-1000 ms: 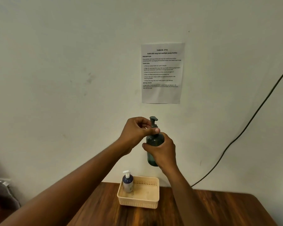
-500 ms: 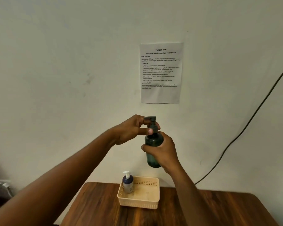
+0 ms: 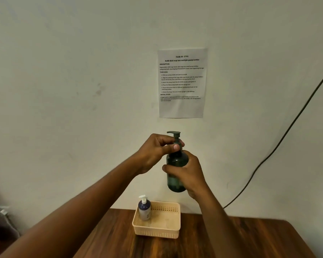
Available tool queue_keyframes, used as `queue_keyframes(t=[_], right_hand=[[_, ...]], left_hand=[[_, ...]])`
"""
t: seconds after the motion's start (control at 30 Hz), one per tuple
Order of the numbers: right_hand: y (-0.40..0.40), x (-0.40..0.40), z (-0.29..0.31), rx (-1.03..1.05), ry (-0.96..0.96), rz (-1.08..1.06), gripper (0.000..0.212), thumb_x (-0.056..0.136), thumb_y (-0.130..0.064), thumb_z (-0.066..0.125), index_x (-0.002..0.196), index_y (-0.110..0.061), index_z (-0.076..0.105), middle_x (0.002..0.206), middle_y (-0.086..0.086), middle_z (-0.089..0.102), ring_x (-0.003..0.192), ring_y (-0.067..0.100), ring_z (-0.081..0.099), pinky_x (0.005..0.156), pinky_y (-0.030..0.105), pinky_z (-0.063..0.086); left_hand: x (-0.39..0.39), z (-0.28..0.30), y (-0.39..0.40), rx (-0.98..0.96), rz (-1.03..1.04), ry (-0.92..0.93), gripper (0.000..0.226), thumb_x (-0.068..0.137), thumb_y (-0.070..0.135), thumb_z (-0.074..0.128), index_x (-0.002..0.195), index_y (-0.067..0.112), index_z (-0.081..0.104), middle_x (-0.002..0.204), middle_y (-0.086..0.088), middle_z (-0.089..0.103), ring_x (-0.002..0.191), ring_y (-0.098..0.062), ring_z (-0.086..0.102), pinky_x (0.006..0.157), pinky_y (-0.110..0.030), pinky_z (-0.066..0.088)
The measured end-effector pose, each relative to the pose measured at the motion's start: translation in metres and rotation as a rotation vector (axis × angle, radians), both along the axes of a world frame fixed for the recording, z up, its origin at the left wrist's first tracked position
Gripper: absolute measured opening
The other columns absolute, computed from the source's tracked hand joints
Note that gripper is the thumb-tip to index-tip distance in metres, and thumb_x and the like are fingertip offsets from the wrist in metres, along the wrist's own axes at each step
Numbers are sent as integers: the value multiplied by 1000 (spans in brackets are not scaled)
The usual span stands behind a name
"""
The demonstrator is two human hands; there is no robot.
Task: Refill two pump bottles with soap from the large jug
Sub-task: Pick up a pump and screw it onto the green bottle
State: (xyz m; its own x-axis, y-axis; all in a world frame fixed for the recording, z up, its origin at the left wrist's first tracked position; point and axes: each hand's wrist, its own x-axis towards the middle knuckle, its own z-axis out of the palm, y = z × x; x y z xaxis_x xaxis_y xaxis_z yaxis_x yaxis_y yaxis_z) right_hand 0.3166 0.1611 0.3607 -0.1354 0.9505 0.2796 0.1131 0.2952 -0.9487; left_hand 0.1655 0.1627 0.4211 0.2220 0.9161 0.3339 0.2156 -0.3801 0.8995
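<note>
Gripping the dark green plastic pump bottle [image 3: 176, 171] above the wooden table [image 3: 231, 239], the right hand [image 3: 189, 173] clasps its body while the left hand [image 3: 158, 150] pinches its pump collar. A small white-pump bottle [image 3: 144, 208] stands in the beige plastic basket [image 3: 158, 233] near the table's far edge.

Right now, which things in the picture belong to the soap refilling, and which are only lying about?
Belong to the job:
- green pump bottle, held up by the right hand; left hand on its pump collar
- small white-pump bottle
- beige basket it stands in

Only about:
- printed sheet on the wall
- black cable
- wooden table
</note>
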Motion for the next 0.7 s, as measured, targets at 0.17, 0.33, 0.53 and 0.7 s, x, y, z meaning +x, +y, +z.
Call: queue_keyframes(t=[0.17, 0.33, 0.53, 0.7], right_hand=[[-3, 4, 5, -8, -18, 107, 57, 54, -40, 86, 106, -35, 63, 96, -15, 69, 94, 16, 66, 79, 33, 59], [-4, 0, 5, 5, -15, 51, 54, 64, -34, 87, 110, -34, 59, 102, -15, 66, 93, 13, 63, 70, 22, 50], [-5, -4, 10, 42, -58, -10, 60, 67, -35, 87, 117, -37, 54, 104, -20, 60, 93, 7, 59, 70, 17, 46], [-5, 0, 10, 4, -23, 23, 49, 66, -32, 87, 105, -37, 58, 101, -17, 64, 93, 12, 62, 69, 20, 49]], left_hand=[[-16, 8, -1, -94, -223, 18, 28, 103, 18, 59, 124, 5, 72, 118, -1, 74, 119, -13, 66, 106, -29, 40], [-17, 15, -3, -76, -177, 153, 31, 105, 23, 58, 135, 19, 68, 134, 9, 70, 129, 1, 60, 96, -10, 43], [3, 9, -8, 75, 177, -44, 27, 82, 27, 87, 99, 9, 77, 92, -2, 79, 89, -14, 77, 80, -22, 55], [-1, 11, -5, 14, 44, -41, 12, 92, 8, 75, 104, 10, 79, 105, -3, 81, 105, -17, 75, 91, -22, 53]])
